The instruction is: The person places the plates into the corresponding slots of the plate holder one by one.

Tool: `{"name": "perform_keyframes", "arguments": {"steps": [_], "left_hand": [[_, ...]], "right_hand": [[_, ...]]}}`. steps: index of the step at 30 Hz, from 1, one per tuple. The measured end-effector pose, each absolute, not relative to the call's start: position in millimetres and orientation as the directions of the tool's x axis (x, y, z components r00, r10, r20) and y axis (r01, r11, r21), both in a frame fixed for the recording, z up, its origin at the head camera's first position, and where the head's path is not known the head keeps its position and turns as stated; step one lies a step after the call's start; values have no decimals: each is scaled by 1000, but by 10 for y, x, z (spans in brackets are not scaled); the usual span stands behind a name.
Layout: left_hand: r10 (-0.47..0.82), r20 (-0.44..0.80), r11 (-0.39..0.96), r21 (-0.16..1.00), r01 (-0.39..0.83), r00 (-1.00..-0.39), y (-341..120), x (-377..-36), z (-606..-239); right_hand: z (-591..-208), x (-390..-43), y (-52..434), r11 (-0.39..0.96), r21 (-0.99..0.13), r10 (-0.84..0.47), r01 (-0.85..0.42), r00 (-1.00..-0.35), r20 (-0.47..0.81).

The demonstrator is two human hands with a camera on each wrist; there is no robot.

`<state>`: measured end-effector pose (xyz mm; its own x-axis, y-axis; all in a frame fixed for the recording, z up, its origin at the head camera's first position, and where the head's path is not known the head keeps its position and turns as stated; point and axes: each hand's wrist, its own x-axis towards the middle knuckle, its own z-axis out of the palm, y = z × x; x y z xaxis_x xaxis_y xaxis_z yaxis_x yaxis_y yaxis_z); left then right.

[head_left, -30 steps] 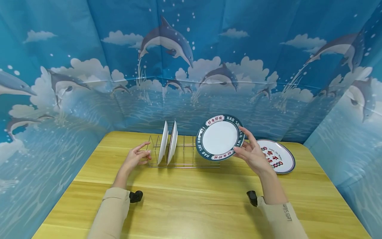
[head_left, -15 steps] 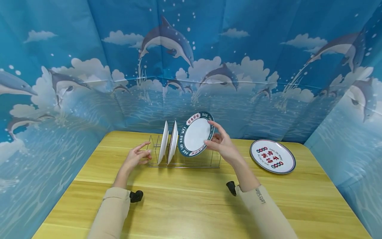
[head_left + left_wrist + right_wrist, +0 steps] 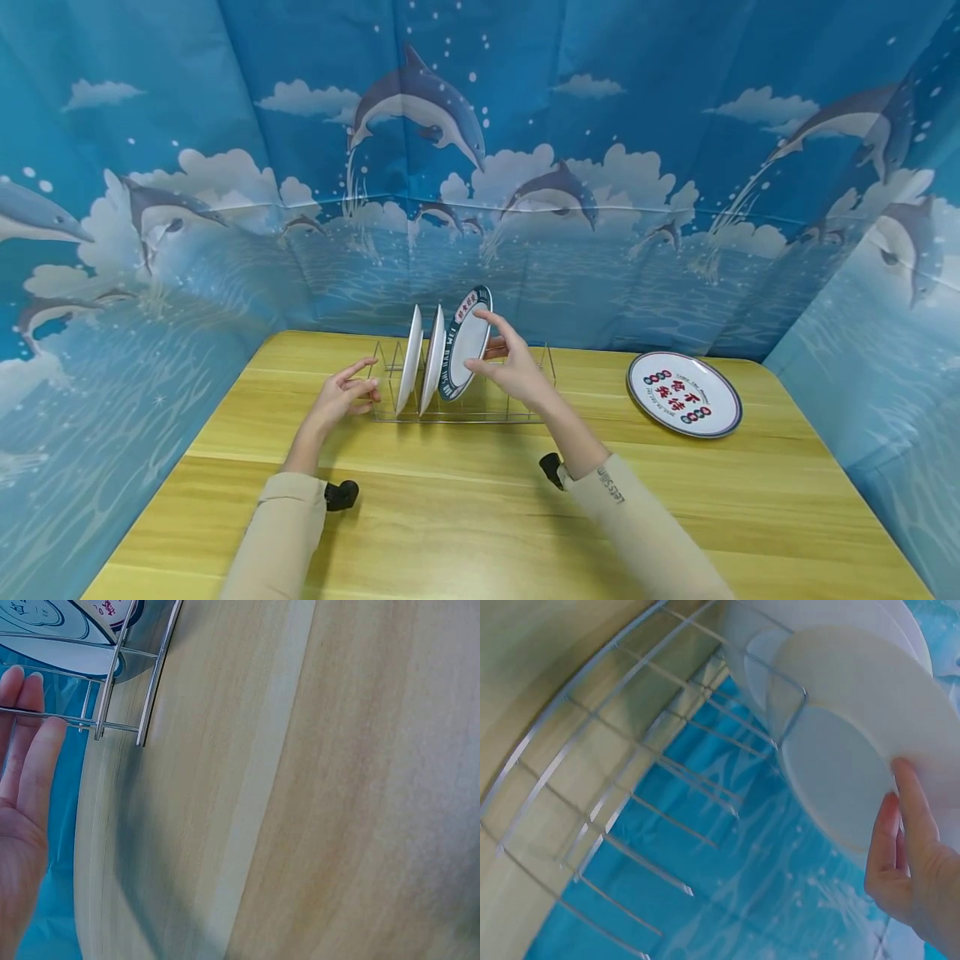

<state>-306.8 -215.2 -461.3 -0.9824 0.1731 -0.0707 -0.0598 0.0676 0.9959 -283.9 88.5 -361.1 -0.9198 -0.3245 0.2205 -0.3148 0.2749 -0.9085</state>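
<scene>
My right hand (image 3: 519,372) pinches a white plate with a dark green lettered rim (image 3: 467,348), thumb on its face and fingers behind. The plate is tilted over the middle of a wire dish rack (image 3: 487,422); whether its lower edge touches the wires cannot be told. Just left of it, two white plates stand on edge in the rack, the left plate (image 3: 409,363) and the right plate (image 3: 432,365). My left hand (image 3: 339,402) holds the wire at the rack's left end; in the left wrist view its fingertips (image 3: 54,727) lie at the wire.
A white plate with red lettering and a blue rim (image 3: 686,393) lies flat on the wooden table (image 3: 450,517), right of the rack. A blue dolphin-print curtain (image 3: 480,233) hangs close behind the table and along both sides.
My right hand has carried the green-rimmed plate left to the standing plates and turned it more edge-on. The flat plate is now uncovered. My left hand has stayed at the rack's end.
</scene>
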Motion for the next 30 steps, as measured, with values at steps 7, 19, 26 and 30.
{"name": "perform_keyframes", "arguments": {"steps": [7,19,26,30], "left_hand": [[169,-67,70,996,-56,-983,-2151,-3071,-4629],[164,-61,67,996,-51,-984,-2156,-3077,-4639],[170,-59,48,998,-51,-984,-2159,-3073,-4656],[174,-54,38,998,-48,-983,-2157,-3071,-4656]], "right_hand": [[-3624,-2760,728,283,-884,-304,-372,-909,285],[-3959,-2810,578,333,-859,-282,-387,-911,301],[-4058,-2792,535,328,-858,-287,-396,-907,309],[-4071,-2782,543,344,-854,-290,-391,-909,299]]}}
